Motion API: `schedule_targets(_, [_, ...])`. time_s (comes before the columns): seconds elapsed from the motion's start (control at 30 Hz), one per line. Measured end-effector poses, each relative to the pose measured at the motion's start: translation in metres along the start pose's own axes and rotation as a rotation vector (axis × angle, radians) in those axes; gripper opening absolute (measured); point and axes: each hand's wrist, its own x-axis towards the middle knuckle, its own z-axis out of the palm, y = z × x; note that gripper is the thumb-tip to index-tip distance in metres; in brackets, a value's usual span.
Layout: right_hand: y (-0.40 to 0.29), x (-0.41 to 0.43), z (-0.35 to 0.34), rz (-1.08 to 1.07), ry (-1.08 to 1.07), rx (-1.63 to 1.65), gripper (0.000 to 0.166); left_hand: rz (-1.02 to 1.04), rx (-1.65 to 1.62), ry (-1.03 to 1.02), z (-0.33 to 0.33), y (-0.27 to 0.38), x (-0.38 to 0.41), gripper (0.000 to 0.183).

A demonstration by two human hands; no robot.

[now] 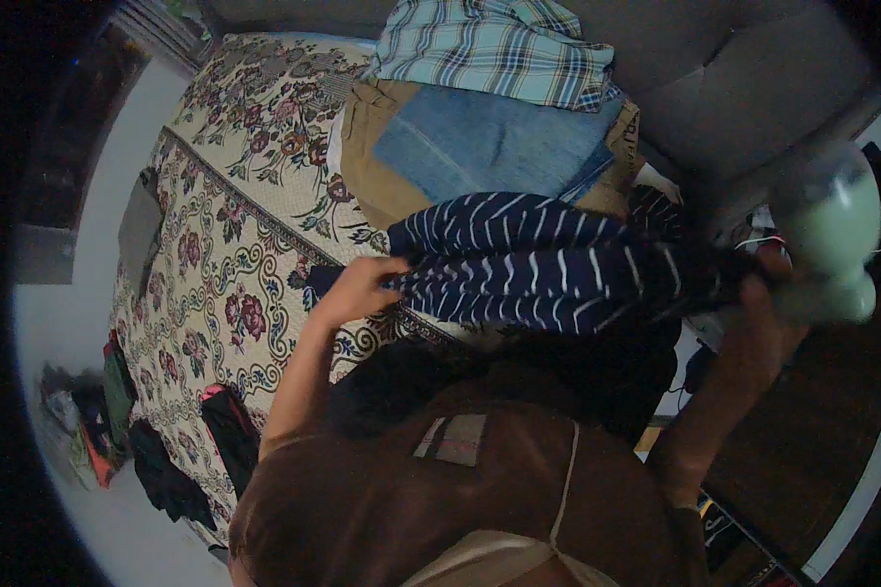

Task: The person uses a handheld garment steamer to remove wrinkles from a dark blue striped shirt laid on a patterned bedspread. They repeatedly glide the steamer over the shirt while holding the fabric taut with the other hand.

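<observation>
A navy garment with white stripes (pixel 543 275) is stretched sideways in front of my body, its cloth gathered in lengthwise folds. My left hand (pixel 367 290) pinches its left end, and a bit of dark cloth pokes out beyond the fingers. At the other end my right hand (pixel 771 308) grips the cloth, blurred and in shadow. Just past the striped garment lies a pile of clothes on the bed: folded blue denim (pixel 484 143) over tan trousers (pixel 367 158), with a light blue plaid shirt (pixel 499 55) at the top.
A floral quilted bedspread (pixel 257 242) covers the bed. Beside my right hand stands a pale green glossy lamp-like object (pixel 826 227). A grey padded headboard (pixel 763 95) rises behind the pile. Dark garments (pixel 165 469) lie at the bed's left edge, more clothes (pixel 88 418) beyond.
</observation>
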Motion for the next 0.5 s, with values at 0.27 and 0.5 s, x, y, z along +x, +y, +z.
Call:
schedule_targets(0.27, [-0.043, -0.045, -0.025, 0.121, 0.183, -0.032, 0.036, 0.176, -0.292, 0.577, -0.209, 0.027, -0.083, 0.027])
schedule_targets(0.5, [0.054, 0.04, 0.057, 0.036, 0.106, -0.166, 0.042, 0.381, 0.471, 0.625, -0.257, 0.048, 0.172, 0.039])
